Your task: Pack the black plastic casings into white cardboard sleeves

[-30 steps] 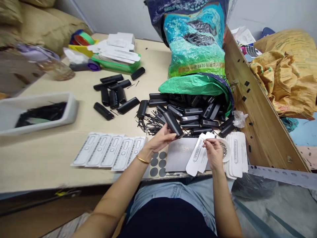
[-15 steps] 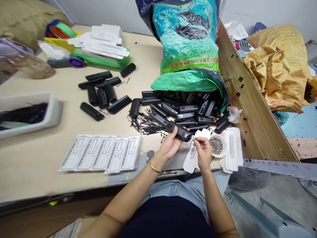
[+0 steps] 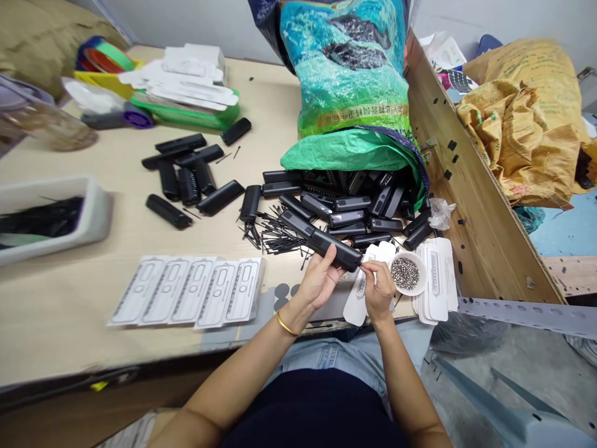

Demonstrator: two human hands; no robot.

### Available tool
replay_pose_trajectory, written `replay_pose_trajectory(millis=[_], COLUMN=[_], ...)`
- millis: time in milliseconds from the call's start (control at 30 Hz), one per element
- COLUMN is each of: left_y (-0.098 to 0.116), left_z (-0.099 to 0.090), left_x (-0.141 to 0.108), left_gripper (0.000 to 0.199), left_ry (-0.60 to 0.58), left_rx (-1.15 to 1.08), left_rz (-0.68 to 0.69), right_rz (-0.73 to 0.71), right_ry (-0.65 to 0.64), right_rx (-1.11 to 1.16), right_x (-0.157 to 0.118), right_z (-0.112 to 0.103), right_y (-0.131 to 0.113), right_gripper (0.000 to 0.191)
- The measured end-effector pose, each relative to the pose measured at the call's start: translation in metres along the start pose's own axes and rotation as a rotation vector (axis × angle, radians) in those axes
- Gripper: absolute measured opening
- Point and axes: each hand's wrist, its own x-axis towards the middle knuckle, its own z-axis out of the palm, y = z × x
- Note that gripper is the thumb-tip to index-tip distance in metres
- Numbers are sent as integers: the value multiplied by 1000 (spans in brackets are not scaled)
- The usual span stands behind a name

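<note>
Black case [image 3: 344,251] gripped in left hand [image 3: 319,280], thumb on top; right hand [image 3: 379,289] held at its end, pinched together, contents indiscernible.

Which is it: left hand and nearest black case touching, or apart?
Touching: head view shows the left hand gripping the black case, thumb against its side.

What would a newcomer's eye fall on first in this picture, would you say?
Probably the big blue-and-green sack at the back, its open mouth over a heap of black cases. In front, the left hand holds a single case, the right hand at its end, beside a white bowl of metal bits.
</note>
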Motion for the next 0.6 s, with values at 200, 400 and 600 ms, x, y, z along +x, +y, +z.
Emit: replay_pose_trajectory(millis=[200, 400, 600], left_y=[-5, -4, -3], left_z=[0, -1, -2], left_x=[-4, -2, -5], left_gripper=[32, 28, 28], left_ry=[32, 5, -17], left_rx=[58, -30, -38], left_rz=[50, -38, -30], right_rz=[49, 189, 144], right_ry=[-42, 56, -5], right_rx=[44, 121, 68], right_x=[-5, -11, -8], right_z=[0, 1, -6], right_y=[4, 4, -4], right_gripper=[13, 9, 9])
